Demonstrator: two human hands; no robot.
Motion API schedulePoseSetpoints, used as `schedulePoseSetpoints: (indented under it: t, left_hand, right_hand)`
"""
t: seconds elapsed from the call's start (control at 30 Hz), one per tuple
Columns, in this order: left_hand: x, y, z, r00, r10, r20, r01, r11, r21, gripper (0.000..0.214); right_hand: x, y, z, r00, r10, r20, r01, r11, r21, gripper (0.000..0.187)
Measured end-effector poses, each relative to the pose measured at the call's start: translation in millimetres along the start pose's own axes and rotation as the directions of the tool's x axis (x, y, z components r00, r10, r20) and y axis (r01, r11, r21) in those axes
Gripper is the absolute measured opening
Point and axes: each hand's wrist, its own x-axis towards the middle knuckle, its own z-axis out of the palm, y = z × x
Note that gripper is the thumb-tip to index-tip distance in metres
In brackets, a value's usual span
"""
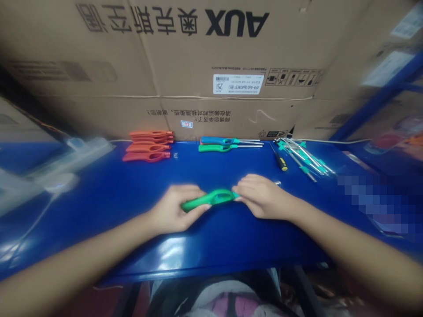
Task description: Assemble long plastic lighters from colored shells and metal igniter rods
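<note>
Above the front part of the blue table, my left hand (175, 209) is closed around the rear of a green gas lighter handle (218, 197) with an oval trigger opening. My right hand (264, 198) is closed at the handle's right end, over a teal-collared lighter nozzle (235, 195). Most of that nozzle is hidden in my fist; a bit of bright metal shows just beyond it. Behind my hands lie a blue lighter (216, 141) and a green lighter (215, 149), both with metal tubes pointing right.
Several orange-red lighter handles (148, 146) are stacked at the back left. A yellow-black screwdriver (280, 161) lies beside a pile of metal nozzles (302, 156) with teal collars. A large cardboard box (185, 66) walls off the table's (211, 251) rear; a white cable (36, 220) runs at left.
</note>
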Motion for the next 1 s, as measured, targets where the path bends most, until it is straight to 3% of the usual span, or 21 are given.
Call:
schedulePoseSetpoints:
  t: [0.13, 0.27, 0.37, 0.47, 0.6, 0.8, 0.9, 0.97, 1.0]
  left_hand:
    - [-2.0, -0.7, 0.0, 0.999, 0.041, 0.017, -0.042, 0.998, 0.04, 0.017]
    - [0.1, -5.6, -0.4, 0.998, 0.057, 0.017, -0.058, 0.996, 0.064, 0.017]
    - [4.9, -10.3, -2.4, 0.999, 0.033, -0.011, -0.032, 0.993, 0.11, 0.021]
    - [10.3, -13.7, -6.0, 0.998, -0.027, 0.05, 0.018, 0.985, 0.173, 0.032]
    - [14.2, -18.3, -8.3, 0.987, -0.096, 0.128, 0.066, 0.974, 0.216, 0.038]
    - [12.5, -24.8, -7.7, 0.985, -0.083, 0.15, 0.041, 0.963, 0.267, 0.035]
    - [11.5, -25.3, -12.4, 0.984, -0.118, 0.137, 0.075, 0.956, 0.284, 0.032]
    - [11.2, -24.7, -16.6, 0.978, -0.163, 0.132, 0.118, 0.948, 0.295, 0.028]
    - [11.2, -24.2, -18.3, 0.973, -0.186, 0.135, 0.14, 0.945, 0.294, 0.026]
  right_hand:
    - [0.1, -0.9, 3.2, 1.0, 0.005, 0.003, -0.005, 1.0, 0.014, 0.02]
    - [-0.5, 4.0, 7.2, 1.0, -0.002, -0.03, -0.001, 0.996, -0.084, 0.021]
    - [-0.7, 10.6, 7.0, 0.997, 0.059, -0.051, -0.064, 0.993, -0.098, 0.021]
    - [-0.9, 17.8, 4.9, 0.983, 0.177, -0.037, -0.178, 0.984, -0.012, 0.016]
    - [-2.1, 25.1, 2.8, 0.949, 0.31, 0.058, -0.315, 0.942, 0.112, 0.008]
    - [-3.0, 29.5, -8.6, 0.882, 0.386, 0.271, -0.436, 0.886, 0.158, 0.005]
    - [-4.9, 35.4, -21.5, 0.854, 0.384, 0.35, -0.444, 0.889, 0.111, 0.017]
    - [-9.3, 44.3, -28.7, 0.818, 0.491, 0.3, -0.508, 0.861, -0.024, 0.028]
    - [-12.8, 50.1, -31.2, 0.774, 0.589, 0.233, -0.571, 0.808, -0.148, 0.032]
